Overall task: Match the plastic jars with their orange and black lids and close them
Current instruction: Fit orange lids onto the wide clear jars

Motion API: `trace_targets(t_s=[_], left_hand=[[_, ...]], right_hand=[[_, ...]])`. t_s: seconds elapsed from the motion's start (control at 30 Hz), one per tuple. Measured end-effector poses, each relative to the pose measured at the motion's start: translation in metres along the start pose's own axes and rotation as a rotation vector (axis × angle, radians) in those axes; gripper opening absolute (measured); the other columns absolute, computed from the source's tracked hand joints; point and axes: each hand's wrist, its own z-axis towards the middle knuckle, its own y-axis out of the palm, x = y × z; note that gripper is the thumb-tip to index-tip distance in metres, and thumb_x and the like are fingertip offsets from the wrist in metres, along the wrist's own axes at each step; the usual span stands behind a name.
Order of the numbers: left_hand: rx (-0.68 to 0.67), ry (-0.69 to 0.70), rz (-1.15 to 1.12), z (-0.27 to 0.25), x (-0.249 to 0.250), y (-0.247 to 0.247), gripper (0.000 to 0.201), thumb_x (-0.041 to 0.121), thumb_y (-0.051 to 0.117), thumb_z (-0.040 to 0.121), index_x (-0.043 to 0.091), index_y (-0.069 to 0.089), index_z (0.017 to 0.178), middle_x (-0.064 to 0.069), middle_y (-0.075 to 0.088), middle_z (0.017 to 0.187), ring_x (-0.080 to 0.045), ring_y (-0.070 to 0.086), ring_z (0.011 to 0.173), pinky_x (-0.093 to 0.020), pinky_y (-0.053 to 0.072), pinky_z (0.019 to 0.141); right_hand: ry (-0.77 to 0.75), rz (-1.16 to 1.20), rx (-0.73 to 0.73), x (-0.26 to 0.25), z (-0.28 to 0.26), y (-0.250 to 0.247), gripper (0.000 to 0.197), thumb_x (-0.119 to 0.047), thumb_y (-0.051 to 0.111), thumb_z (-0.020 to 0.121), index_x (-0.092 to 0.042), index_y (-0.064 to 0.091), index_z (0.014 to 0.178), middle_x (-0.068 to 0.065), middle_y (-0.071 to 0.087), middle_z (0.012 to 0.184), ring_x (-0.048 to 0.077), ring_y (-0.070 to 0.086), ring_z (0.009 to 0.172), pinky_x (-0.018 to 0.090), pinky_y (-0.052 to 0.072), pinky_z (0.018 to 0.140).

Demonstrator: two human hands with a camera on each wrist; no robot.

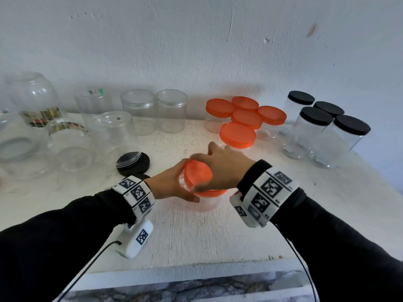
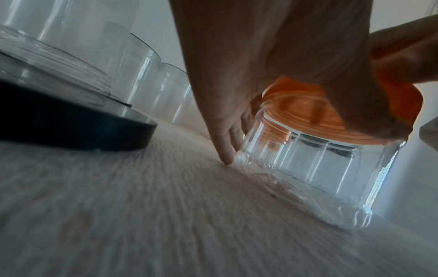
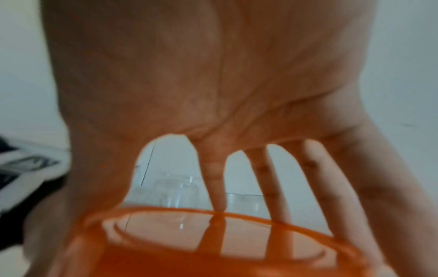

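A short clear plastic jar (image 1: 209, 202) stands on the white table near the front middle. An orange lid (image 1: 197, 175) sits on its mouth. My left hand (image 1: 174, 184) grips the jar's side (image 2: 308, 168) from the left, with its fingers curled round the wall and the little finger touching the table. My right hand (image 1: 222, 168) lies over the lid from above, and its spread fingers (image 3: 270, 180) curl down round the lid's rim (image 3: 213, 243).
Several orange-lidded jars (image 1: 246, 118) stand behind, with black-lidded jars (image 1: 322, 127) at the right. Open clear jars (image 1: 152, 112) line the back and left. An upturned jar neck rests on a loose black lid (image 1: 133, 163) left of my hands. The table's front edge (image 1: 196, 269) is near.
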Motion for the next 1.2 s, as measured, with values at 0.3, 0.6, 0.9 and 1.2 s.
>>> trace_targets(t_s=[0.3, 0.6, 0.9, 1.2], left_hand=[[0.025, 0.014, 0.032, 0.001, 0.001, 0.001, 0.092, 0.007, 0.082, 0.063, 0.03, 0.024, 0.131, 0.02, 0.041, 0.12, 0.002, 0.042, 0.113, 0.002, 0.034, 0.083], [0.008, -0.018, 0.002, 0.001, 0.0, 0.0, 0.095, 0.007, 0.081, 0.065, 0.025, 0.022, 0.137, 0.019, 0.043, 0.118, 0.0, 0.045, 0.112, -0.001, 0.038, 0.079], [0.007, -0.003, -0.003, 0.002, -0.002, 0.0, 0.098, 0.009, 0.084, 0.061, 0.026, 0.025, 0.137, 0.018, 0.045, 0.123, -0.001, 0.044, 0.118, -0.011, 0.038, 0.092], [0.021, -0.002, 0.017, 0.003, -0.002, 0.0, 0.109, 0.033, 0.088, 0.046, 0.026, 0.027, 0.135, 0.016, 0.044, 0.126, -0.006, 0.042, 0.122, -0.022, 0.038, 0.1]], right_hand=[[-0.155, 0.192, -0.133, 0.017, -0.001, -0.005, 0.089, -0.037, 0.073, 0.074, -0.048, 0.016, 0.142, -0.008, 0.015, 0.15, 0.025, 0.028, 0.13, 0.046, 0.037, 0.103], [0.0, -0.007, 0.064, 0.006, -0.002, 0.006, 0.089, -0.076, 0.049, 0.071, -0.034, 0.02, 0.145, 0.007, 0.03, 0.14, 0.032, 0.04, 0.122, 0.042, 0.04, 0.09], [-0.005, -0.006, 0.092, 0.001, 0.001, 0.006, 0.079, -0.072, 0.054, 0.071, -0.044, 0.026, 0.14, 0.004, 0.036, 0.13, 0.03, 0.043, 0.112, 0.037, 0.039, 0.08], [-0.176, 0.139, -0.158, 0.016, 0.001, -0.006, 0.094, -0.039, 0.075, 0.071, -0.053, 0.014, 0.14, -0.008, 0.011, 0.151, 0.026, 0.023, 0.133, 0.049, 0.037, 0.102]])
